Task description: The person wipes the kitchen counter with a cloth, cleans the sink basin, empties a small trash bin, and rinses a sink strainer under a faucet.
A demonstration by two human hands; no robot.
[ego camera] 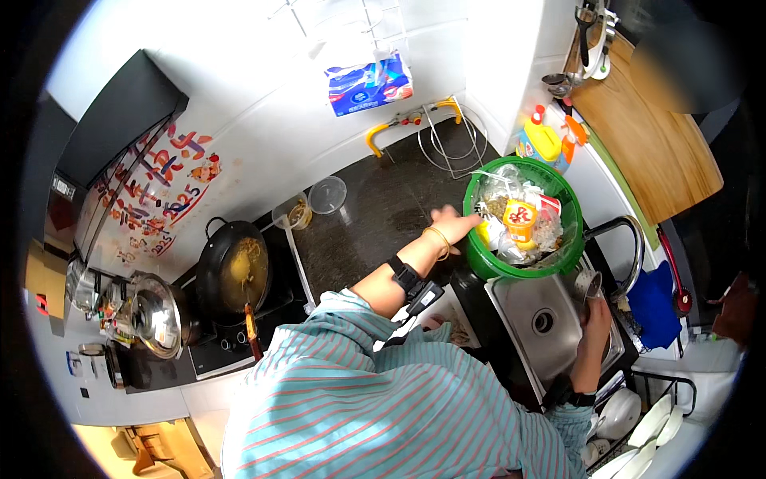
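A green plastic bin [571, 206] full of rubbish stands on the counter's corner, overlapping the sink edge. Inside it lie clear plastic bags, food scraps and an orange packet [519, 218]. My left hand [453, 230], slightly blurred and with a yellow bangle at the wrist, is at the bin's left side. Its fingers are apart, and the thumb overlaps the rim; whether it touches is unclear. Over the right side of the stainless steel sink [514, 311], my right hand [594, 326] holds a small metal cup [586, 282], partly hidden by the fingers.
On the hob at left, a black wok [233, 269] holds yellowish liquid and a ladle, beside a lidded pot [157, 314]. Clear plastic tubs [327, 195] stand near the wall. The curved tap [637, 239] rises behind the sink, and a dish rack [658, 383] holds white crockery.
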